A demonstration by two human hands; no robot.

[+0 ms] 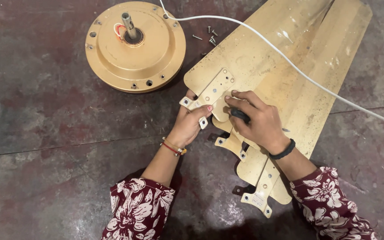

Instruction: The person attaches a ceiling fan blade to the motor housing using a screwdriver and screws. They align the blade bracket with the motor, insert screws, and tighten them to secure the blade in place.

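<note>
**Two hands working on a stack of golden fan blades**

Three fan blades [285,80] are lying stacked on the dark stone floor [45,120], fanning out toward 1 o'clock, with their metal brackets pointing toward 6 and 7 o'clock. The left hand [191,122] is gripping the top bracket [210,91] at its forked end, thumb closing over the edge. The right hand [256,120] is curling around a small dark-handled tool [241,115], which looks like a screwdriver, and is pressing it down just at 3 o'clock from the left hand; both hands are touching the same blade.

I am judging the blades to be thin sheet metal: light, stiff along the length but easy to bend, and somewhat slippery with dusty paint. The bracket is thicker and rigid, so it is the safer place for holding; its edges may be sharp.

A round golden motor housing [135,44] is resting at 11 o'clock from the hands, well apart, with its shaft standing upright. Several loose screws [210,36] are lying near it at 12 o'clock. A white cable [298,71] is running across the blades toward 3 o'clock.
</note>
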